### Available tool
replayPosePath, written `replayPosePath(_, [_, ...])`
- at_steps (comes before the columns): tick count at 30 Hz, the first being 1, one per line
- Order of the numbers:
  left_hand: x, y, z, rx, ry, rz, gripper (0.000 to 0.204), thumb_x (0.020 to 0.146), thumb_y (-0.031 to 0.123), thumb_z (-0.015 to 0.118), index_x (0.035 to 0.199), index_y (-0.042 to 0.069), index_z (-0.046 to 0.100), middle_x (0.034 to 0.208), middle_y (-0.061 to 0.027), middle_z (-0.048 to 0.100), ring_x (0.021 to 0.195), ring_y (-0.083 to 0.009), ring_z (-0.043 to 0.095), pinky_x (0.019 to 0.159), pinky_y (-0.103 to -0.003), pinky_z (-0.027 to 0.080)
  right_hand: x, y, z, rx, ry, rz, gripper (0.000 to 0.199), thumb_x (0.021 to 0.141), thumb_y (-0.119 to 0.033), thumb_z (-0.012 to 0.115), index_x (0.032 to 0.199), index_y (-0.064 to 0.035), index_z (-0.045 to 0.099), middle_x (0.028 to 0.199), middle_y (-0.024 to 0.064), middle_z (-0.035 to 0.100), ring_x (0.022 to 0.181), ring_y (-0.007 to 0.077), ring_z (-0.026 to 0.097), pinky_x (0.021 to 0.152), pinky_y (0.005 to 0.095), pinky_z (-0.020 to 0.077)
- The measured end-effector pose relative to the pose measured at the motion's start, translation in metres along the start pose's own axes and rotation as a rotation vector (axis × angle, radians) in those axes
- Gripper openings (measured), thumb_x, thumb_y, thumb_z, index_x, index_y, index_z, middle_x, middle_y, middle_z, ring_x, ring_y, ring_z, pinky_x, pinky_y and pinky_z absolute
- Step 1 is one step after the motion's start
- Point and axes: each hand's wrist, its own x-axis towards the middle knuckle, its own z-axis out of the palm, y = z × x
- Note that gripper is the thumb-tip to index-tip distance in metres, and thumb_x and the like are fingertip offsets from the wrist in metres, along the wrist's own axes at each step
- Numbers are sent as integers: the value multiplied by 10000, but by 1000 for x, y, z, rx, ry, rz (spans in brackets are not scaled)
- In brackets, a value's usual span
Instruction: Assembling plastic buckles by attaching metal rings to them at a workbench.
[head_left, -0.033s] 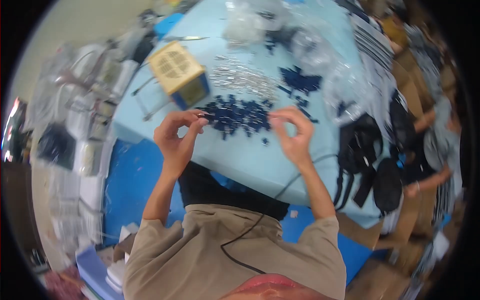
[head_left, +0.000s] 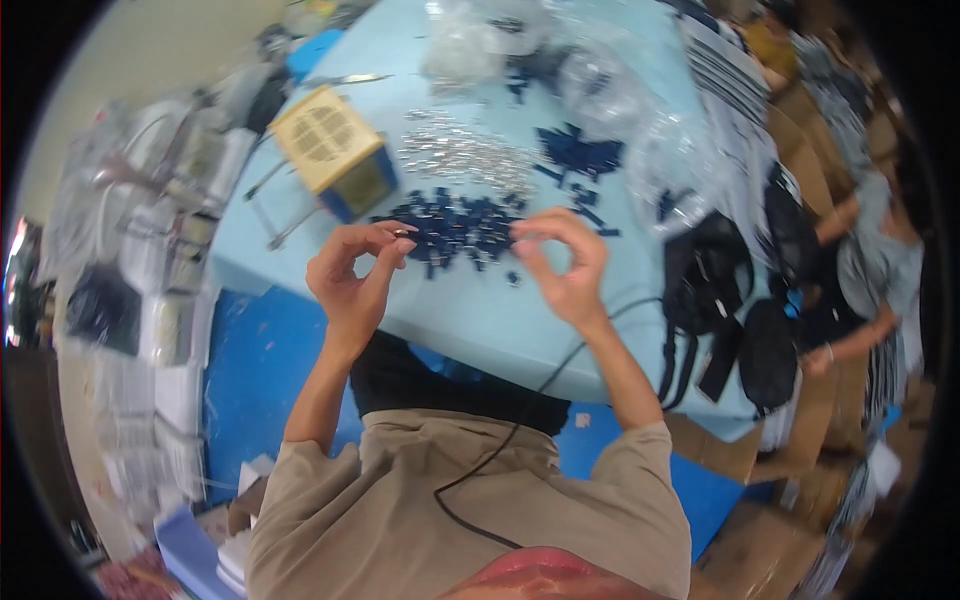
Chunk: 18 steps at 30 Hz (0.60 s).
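Observation:
My left hand is closed in a pinch on a small dark piece with a metallic glint, at the near left of a pile. That pile is of small dark-blue pieces with shiny metal parts, spread on the pale blue table. At the pile's right end, my right hand pinches thumb and forefinger together; what lies between them is too small to make out. Beyond the pile lie many thin silvery metal pieces. Several dark-blue strips form another heap to their right.
A yellow-and-blue box with a round grille stands left of the piles. Clear plastic bags lie at the back and right. Black bags rest at the table's right edge. A black cable crosses my front. Another person's arm is at far right.
The view has shifted a little, so the table and its things sit further left in the picture. My hands appear slightly closer together, both still pinched.

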Motion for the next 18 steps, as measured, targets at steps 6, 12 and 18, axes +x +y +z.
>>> replayPosePath(6, [-4, -5, 68, -75, -89, -44, 208, 850, -110, 726, 1041, -52, 667, 933, -146, 749, 737, -138, 699, 652, -249, 559, 0, -8, -4, 76, -27, -52, 291, 758, -58, 855, 1033, -31, 762, 962, 105, 718, 838, 172, 665, 694, 272, 539])
replayPosePath(12, [-1, -14, 83, -39, -140, -46, 173, 834, -80, 751, 999, -25, 748, 916, -94, 765, 704, -110, 688, 642, -228, 540, 0, 4, -9, 88, -10, 24, 182, 796, 46, 796, 965, -13, 768, 913, 99, 706, 770, 150, 643, 705, 264, 514])
replayPosePath(18, [-8, -27, 79, -171, -177, -170, 190, 852, -78, 737, 1038, -44, 721, 1006, -117, 750, 767, -110, 674, 732, -250, 542, -4, 6, -5, 72, -1, 63, 141, 831, 33, 781, 965, -3, 759, 922, 93, 711, 803, 155, 670, 679, 266, 538])
